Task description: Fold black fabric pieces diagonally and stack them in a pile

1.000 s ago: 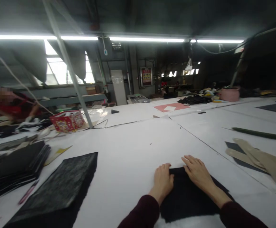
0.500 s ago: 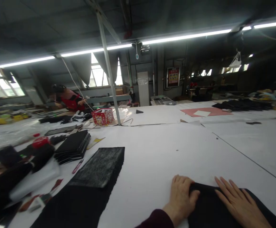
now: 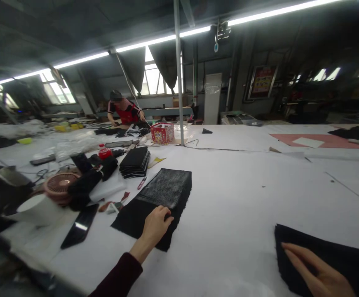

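Observation:
My left hand (image 3: 156, 227) is closed in a pinch at the near edge of a grey, fuzzy-faced fabric piece (image 3: 167, 185). That piece lies on top of black fabric (image 3: 132, 216) with frayed edges. At the lower right, my right hand (image 3: 321, 270) is over another black fabric piece (image 3: 324, 243) lying flat on the white table (image 3: 228, 206). Its thumb and forefinger come together near the left end of that piece. Whether cloth is caught between them cannot be made out.
Left of the fabric are small pink snips (image 3: 141, 183), a stack of black pieces (image 3: 135, 161), a phone (image 3: 80, 226), a pink fan (image 3: 61, 185) and a white roll (image 3: 38, 208). A pole (image 3: 179, 82) rises beside a red box (image 3: 162, 133). A co-worker (image 3: 125, 110) stands across the table.
My left hand has left the right-hand black piece and moved left to the grey fabric. My right hand's spread fingers have drawn together. The view has swung left.

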`<state>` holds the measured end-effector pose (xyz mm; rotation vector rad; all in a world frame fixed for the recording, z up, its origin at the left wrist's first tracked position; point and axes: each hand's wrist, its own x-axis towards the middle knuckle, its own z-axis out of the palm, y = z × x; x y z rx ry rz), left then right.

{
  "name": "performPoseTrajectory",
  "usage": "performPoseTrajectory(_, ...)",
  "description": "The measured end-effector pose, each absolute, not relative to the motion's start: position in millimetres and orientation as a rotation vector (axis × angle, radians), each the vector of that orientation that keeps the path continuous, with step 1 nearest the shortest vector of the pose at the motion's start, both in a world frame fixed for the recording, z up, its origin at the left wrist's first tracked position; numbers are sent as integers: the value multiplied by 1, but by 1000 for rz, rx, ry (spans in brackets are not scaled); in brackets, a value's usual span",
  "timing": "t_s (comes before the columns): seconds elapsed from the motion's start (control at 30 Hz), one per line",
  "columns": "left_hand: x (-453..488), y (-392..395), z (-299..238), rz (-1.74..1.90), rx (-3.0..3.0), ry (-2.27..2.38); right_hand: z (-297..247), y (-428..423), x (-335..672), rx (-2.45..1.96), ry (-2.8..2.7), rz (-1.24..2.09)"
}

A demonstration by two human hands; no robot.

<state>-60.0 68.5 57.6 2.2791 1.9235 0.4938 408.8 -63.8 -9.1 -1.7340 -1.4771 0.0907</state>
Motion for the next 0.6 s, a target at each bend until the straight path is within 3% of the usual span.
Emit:
performPoseTrajectory(0.23, -75, 74, 43, 313, 2270, 1958, -7, -27, 258, -1406, -1771, 565)
performPoseTrajectory(0.6, -84, 93, 36, 277, 2218, 1908, 1, 42, 136, -1101, -1884, 727)
